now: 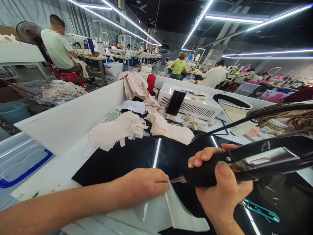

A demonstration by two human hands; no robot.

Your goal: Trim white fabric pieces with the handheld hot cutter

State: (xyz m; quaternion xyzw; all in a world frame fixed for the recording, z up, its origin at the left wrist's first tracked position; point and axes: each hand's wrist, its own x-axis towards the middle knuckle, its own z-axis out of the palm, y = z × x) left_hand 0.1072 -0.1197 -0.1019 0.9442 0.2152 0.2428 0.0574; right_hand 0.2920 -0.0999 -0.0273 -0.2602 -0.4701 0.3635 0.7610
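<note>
My right hand (226, 192) is wrapped round a black corded hand tool (264, 160) with a silver inset and a flat metal tip. The tip points left, just beside my left hand (144, 184). Fingers closed, my left hand pinches the upper end of a thin cream strip (170, 209) on a pale, see-through sheet (156, 215). This sheet lies over a glossy black board (122, 160). Whether the tip touches the strip, I cannot tell. Beyond both hands lie two stacks of cream fabric pieces, a left stack (114, 129) and a right stack (170, 129).
Teal thread snips (260, 210) lie at the right. Behind the stacks, a phone (176, 102) leans on a white vented box (190, 101). A white side panel (73, 120) borders the left. The tool's cord (232, 122) arches at right. Co-workers sit farther off.
</note>
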